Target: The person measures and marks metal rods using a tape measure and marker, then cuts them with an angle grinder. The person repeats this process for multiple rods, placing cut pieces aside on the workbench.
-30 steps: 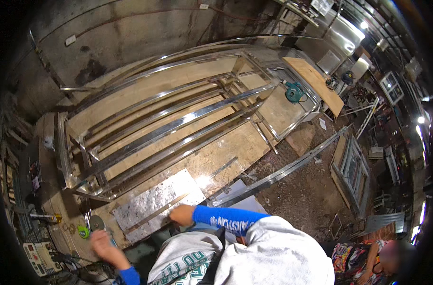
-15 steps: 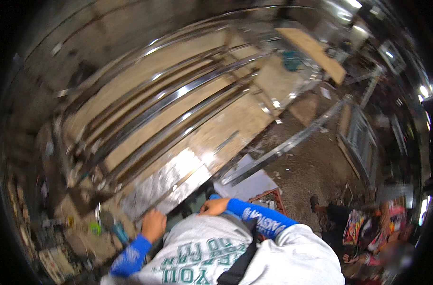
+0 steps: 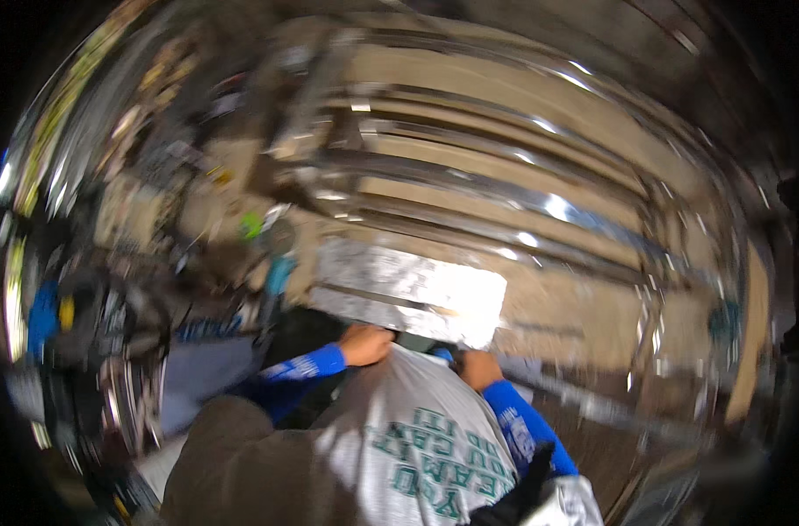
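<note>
Left hand [image 3: 366,344] and right hand [image 3: 480,370], grips too blurred for me to judge, have the metal plate [image 3: 391,267] at twelve o'clock, lengthwise roughly nine-to-three.

The plate [image 3: 399,270] is glossy metal, the frame [image 3: 557,208] polished metal, the sleeves [image 3: 520,425] smooth cloth; the table [image 3: 549,302], blurred, seems matt wood.

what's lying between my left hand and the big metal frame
In the head view, a shiny metal sheet, crossed by a narrow dark band, lies between your left hand and the metal frame.
</note>
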Available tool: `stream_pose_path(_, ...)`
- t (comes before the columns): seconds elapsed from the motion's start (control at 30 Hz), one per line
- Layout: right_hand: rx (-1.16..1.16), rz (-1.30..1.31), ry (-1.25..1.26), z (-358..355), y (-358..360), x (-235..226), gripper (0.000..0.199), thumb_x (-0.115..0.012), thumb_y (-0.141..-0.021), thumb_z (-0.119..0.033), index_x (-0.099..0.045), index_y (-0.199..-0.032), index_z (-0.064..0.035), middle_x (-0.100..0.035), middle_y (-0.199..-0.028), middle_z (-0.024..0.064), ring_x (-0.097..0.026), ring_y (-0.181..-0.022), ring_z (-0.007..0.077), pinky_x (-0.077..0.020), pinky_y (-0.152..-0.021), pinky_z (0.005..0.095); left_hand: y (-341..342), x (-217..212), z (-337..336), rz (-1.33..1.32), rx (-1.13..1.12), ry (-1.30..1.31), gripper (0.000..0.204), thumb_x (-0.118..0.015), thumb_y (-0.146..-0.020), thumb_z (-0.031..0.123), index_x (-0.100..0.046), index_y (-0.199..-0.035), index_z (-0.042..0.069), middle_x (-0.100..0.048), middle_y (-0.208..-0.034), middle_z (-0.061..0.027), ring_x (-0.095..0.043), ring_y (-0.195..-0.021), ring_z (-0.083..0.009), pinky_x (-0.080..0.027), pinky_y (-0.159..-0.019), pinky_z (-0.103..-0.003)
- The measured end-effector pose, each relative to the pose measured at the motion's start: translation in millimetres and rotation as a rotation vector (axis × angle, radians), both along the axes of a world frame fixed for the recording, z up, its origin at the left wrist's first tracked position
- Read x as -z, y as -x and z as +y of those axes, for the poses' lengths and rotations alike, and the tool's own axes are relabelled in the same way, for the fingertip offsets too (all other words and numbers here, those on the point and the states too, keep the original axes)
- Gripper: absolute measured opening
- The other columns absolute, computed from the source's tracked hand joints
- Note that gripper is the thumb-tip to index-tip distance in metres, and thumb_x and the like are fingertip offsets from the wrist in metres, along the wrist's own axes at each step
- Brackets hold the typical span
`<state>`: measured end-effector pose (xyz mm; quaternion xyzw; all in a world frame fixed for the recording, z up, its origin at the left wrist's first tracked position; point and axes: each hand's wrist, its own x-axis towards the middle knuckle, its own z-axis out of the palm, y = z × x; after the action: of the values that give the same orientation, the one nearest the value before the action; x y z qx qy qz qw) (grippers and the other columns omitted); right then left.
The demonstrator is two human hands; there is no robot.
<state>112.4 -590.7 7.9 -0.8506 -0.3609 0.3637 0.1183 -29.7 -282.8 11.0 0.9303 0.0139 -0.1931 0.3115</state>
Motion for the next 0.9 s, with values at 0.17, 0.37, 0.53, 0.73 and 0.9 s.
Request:
stream_pose_path(0.17, -0.117, 0.188, -0.078, -4, -42, -22, 0.036, -0.074, -0.092, -0.042, -0.080, -0.098, -0.0073, -0.076, -0.096, 0.0245, -0.074, -0.092, 0.0429, -0.0580, -0.078, 0.0535, -17, -19, -34, 0.062, -0.064, 0.159, 0.032, -0.065, -0.101, 0.038, -0.069, -0.095, 0.008, -0.073, -0.088, -0.0197, -0.072, -0.089, -0.0440, -0.054, -0.078, -0.056)
stream_pose_path(0.37, -0.222, 0.385, -0.233, 21, -64, 2, 0.024, -0.077, -0.094, -0.028, -0.078, -0.104, -0.0060, -0.077, -0.101, 0.0205, -0.073, -0.094, 0.0436, -0.0582, -0.082, 0.0502, 12, -55, -53, -0.323, -0.637, 0.249, 0.028, -0.069, -0.102, 0.031, -0.068, -0.116, 0.008, -0.076, -0.107, -0.0183, -0.073, -0.097, -0.0419, -0.057, -0.081, -0.052)
stream_pose_path(0.53, -0.466, 0.222, -0.298, 90, -66, -33, 0.038, -0.078, -0.096, -0.033, -0.076, -0.113, -0.0002, -0.076, -0.093, 0.0241, -0.076, -0.085, 0.0372, -0.0578, -0.078, 0.0448, 55, -52, -1, -0.490, -1.026, 0.008, 0.037, -0.074, -0.099, 0.028, -0.068, -0.130, 0.009, -0.075, -0.112, -0.0179, -0.073, -0.097, -0.0418, -0.059, -0.082, -0.050)
stream_pose_path(0.73, -0.382, 0.272, -0.241, 141, -50, -49, 0.033, -0.073, -0.098, -0.038, -0.078, -0.117, -0.0113, -0.077, -0.109, 0.0210, -0.072, -0.102, 0.0445, -0.0569, -0.090, 0.0511, 77, 1, 147, -0.823, -1.430, 0.102, 0.025, -0.070, -0.100, 0.008, -0.069, -0.124, 0.003, -0.076, -0.088, -0.0128, -0.070, -0.076, -0.0187, -0.055, -0.071, -0.036)
stream_pose_path(0.9, -0.199, 0.178, -0.202, 137, -18, -57, 0.036, -0.071, -0.096, -0.032, -0.075, -0.126, -0.0109, -0.077, -0.109, 0.0242, -0.073, -0.101, 0.0447, -0.0561, -0.089, 0.0529, 53, 3, 268, -0.627, -1.225, -0.057, 0.049, -0.072, -0.092, 0.000, -0.065, -0.140, 0.002, -0.073, -0.124, -0.0272, -0.074, -0.113, -0.0363, -0.058, -0.098, -0.042)
